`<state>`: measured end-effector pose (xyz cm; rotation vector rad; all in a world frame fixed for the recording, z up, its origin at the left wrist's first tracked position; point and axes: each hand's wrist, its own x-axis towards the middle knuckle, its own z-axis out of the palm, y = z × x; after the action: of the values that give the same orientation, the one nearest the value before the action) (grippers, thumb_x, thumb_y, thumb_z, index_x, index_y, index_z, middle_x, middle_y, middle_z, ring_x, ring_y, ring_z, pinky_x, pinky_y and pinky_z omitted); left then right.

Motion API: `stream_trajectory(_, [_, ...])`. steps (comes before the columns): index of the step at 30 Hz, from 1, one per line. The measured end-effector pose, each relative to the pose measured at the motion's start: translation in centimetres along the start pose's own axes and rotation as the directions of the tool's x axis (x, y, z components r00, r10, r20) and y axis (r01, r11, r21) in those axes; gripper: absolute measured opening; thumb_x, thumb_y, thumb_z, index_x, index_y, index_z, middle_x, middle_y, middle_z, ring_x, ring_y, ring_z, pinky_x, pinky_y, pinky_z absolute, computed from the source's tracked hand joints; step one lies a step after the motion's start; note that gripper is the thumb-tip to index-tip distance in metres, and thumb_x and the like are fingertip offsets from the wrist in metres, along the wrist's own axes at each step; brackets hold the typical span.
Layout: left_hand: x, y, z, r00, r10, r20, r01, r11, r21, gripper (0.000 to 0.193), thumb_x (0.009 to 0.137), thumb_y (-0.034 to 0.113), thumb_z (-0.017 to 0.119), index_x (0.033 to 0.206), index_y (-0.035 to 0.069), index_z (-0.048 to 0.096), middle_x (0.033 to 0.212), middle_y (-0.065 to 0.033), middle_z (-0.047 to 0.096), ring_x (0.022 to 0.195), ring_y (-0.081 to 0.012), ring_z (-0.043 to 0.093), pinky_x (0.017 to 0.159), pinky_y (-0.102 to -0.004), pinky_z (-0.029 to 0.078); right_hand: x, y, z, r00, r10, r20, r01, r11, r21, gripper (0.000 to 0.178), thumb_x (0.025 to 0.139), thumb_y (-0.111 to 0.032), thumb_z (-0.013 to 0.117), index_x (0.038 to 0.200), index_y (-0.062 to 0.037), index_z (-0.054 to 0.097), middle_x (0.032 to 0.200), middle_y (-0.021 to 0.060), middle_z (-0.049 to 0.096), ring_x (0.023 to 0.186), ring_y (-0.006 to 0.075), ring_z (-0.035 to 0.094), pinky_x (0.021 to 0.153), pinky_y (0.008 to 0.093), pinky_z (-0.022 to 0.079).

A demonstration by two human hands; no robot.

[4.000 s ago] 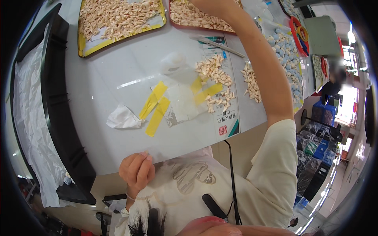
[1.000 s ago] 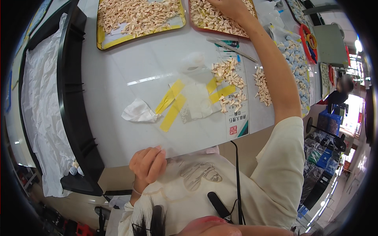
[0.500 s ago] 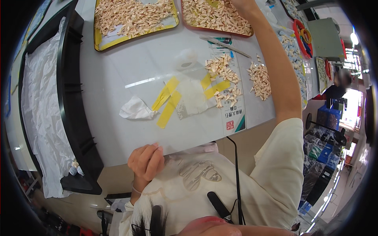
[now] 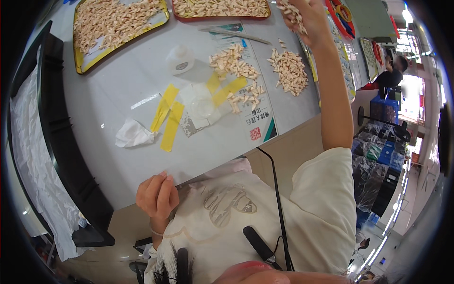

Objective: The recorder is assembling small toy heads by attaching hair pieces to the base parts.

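My right hand (image 4: 313, 22) is raised at the far right, its fingers curled round a handful of small cream pointed pieces (image 4: 292, 16). Below it lies a loose pile of the same pieces (image 4: 289, 71) on the table. More pieces (image 4: 231, 61) are scattered to the left of that pile, over a printed strip. My left hand (image 4: 157, 195) rests at the table's near edge with its fingers curled in, and nothing shows in them. In front of it are yellow tape strips (image 4: 172, 127), a crumpled white tissue (image 4: 134, 134) and a whitish translucent bottle (image 4: 180, 60).
Two trays of cream pieces stand at the back, one yellow-rimmed (image 4: 124, 45) and one red-rimmed (image 4: 222, 18). Metal tweezers (image 4: 236, 34) lie before them. A black paper-lined bin (image 4: 59, 128) borders the left. A black cable (image 4: 275, 194) hangs at the near edge.
My right hand has come back from the red-rimmed tray and now shows a handful of pieces. The view has shifted, so table things sit further left; my left hand remains at the edge.
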<state>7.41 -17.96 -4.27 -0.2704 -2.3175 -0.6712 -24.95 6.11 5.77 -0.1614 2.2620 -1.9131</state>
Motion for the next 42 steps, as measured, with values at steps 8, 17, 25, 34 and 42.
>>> stream_trajectory(8, [0.1,0.1,0.4,0.999,0.020,0.028,-0.020,1.000,0.000,0.023,0.065,-0.007,0.054,0.087,0.002,0.058,0.083,-0.0106,0.057,0.059,-0.0208,0.056,0.049,-0.0273,0.045,-6.1,5.0,-4.2,0.989,-0.041,-0.140,0.042,0.999,0.007,0.025,0.084,-0.021,0.055,0.095,0.0011,0.060,0.068,-0.0008,0.056,0.052,0.0029,0.043,0.043,0.0157,0.034])
stream_trajectory(17, [-0.1,0.3,0.6,1.000,0.021,0.004,-0.021,1.000,-0.016,0.021,0.066,-0.016,0.051,0.081,-0.004,0.058,0.083,-0.0155,0.056,0.064,-0.0229,0.057,0.053,-0.0281,0.047,-7.4,8.0,-4.3,0.834,-0.440,-0.333,0.276,0.855,-0.438,0.026,0.082,-0.020,0.057,0.097,0.0017,0.059,0.072,-0.0015,0.056,0.062,0.0030,0.045,0.054,0.0182,0.037])
stream_trajectory(25, [0.0,0.3,0.7,1.000,0.009,0.001,-0.009,1.000,0.003,0.020,0.066,-0.016,0.051,0.081,-0.005,0.058,0.082,-0.0157,0.057,0.065,-0.0234,0.058,0.054,-0.0282,0.048,-8.2,7.8,-3.2,0.857,-0.425,-0.293,0.266,0.850,-0.455,0.021,0.082,-0.017,0.057,0.093,-0.0004,0.059,0.070,-0.0001,0.056,0.064,0.0030,0.046,0.056,0.0188,0.037])
stream_trajectory(34, [0.1,0.4,0.7,1.000,-0.003,-0.001,0.003,1.000,0.013,0.018,0.066,-0.015,0.051,0.079,-0.005,0.058,0.079,-0.0158,0.058,0.063,-0.0238,0.058,0.053,-0.0284,0.048,-8.0,8.9,-3.5,0.815,-0.560,-0.149,0.360,0.691,-0.627,0.017,0.077,-0.012,0.059,0.089,0.0002,0.058,0.077,0.0081,0.059,0.064,0.0153,0.054,0.059,0.0250,0.042])
stream_trajectory(42, [0.1,0.3,0.8,1.000,0.012,-0.012,-0.012,1.000,0.007,0.019,0.065,-0.016,0.050,0.079,-0.005,0.058,0.078,-0.0157,0.058,0.062,-0.0236,0.057,0.052,-0.0282,0.047,-8.8,8.5,-2.4,0.804,-0.595,0.006,0.373,0.496,-0.785,0.013,0.074,-0.011,0.059,0.084,-0.0039,0.059,0.076,0.0059,0.056,0.063,0.0211,0.055,0.055,0.0294,0.043])
